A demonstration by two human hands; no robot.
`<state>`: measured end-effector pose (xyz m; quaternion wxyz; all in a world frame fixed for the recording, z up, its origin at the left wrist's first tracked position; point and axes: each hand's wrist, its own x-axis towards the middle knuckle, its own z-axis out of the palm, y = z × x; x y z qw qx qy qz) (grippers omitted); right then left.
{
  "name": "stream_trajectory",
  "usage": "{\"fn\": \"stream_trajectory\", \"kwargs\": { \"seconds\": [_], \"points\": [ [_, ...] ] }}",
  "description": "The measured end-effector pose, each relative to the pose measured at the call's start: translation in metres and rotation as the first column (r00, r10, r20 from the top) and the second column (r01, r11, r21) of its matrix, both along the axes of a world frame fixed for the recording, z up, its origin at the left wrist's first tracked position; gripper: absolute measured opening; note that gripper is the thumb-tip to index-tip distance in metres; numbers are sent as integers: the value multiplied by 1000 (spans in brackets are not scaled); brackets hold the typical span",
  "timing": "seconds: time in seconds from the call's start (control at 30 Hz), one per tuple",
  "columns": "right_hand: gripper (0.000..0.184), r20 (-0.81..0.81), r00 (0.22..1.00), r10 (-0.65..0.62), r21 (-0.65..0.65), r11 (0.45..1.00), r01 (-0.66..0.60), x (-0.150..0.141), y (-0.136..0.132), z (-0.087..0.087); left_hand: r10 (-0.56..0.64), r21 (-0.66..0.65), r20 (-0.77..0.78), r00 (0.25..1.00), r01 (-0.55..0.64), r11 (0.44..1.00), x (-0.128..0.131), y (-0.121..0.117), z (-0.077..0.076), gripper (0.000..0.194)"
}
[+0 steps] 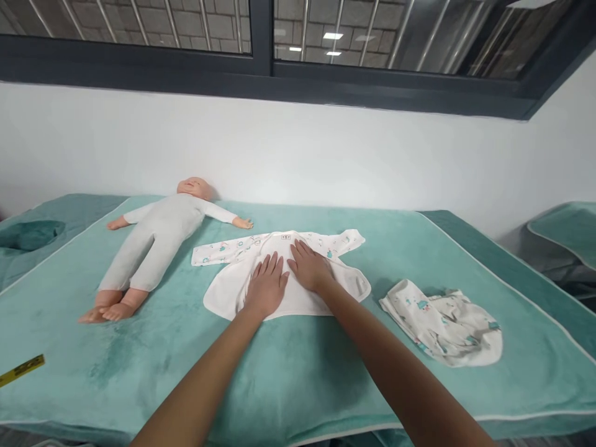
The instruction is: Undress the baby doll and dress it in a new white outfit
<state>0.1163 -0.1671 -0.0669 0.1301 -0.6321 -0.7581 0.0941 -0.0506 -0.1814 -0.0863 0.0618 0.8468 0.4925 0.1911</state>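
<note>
A white baby shirt (298,304) with patterned long sleeves lies spread open, its plain inner side up and a label at the neck. My left hand (267,285) rests flat on its middle, fingers spread. Just to the right and a little higher, my right hand (310,266) also presses flat on the fabric, fingers extended. Neither hand grips anything. A baby doll (162,226) in a pale bodysuit lies on its back to the left, one arm reaching toward the shirt's left sleeve. To the right sits a crumpled printed baby garment (447,326).
Everything lies on a green plush cover (153,372) with white piping. A yellow and black strip (22,370) is at the left edge. Behind the bed rise a white wall (326,158) and a dark window frame (261,74) with metal bars beyond the glass.
</note>
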Motion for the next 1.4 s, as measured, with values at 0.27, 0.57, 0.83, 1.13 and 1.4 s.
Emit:
{"fn": "stream_trajectory", "kwargs": {
  "seconds": [0.27, 0.57, 0.83, 1.13, 1.4],
  "points": [
    [58, 131, 986, 108, 60, 991, -117, -8, -59, 0, -16, -29, 3, 1000, 17, 999, -8, -33, 4, 54],
    [57, -77, 972, 223, -4, 974, -224, 3, -135, 18, -74, -5, 0, 997, 74, 997, -21, -62, 4, 53],
    [40, -358, 882, -307, -26, 947, 319, 110, -206, 48, -74, -29, 97, 993, 77, 997, -21, -62, 1, 49],
    [34, -415, 833, -366, -30, 921, 390, 94, -197, 46, -3, -9, 384, 924, 7, 1000, -95, -17, 47, 41],
    [34, -760, 646, -74, -91, 996, 7, -80, -35, 72, 602, 2, 176, 779, -612, 791, -257, 67, 86, 43]
  ]
}}
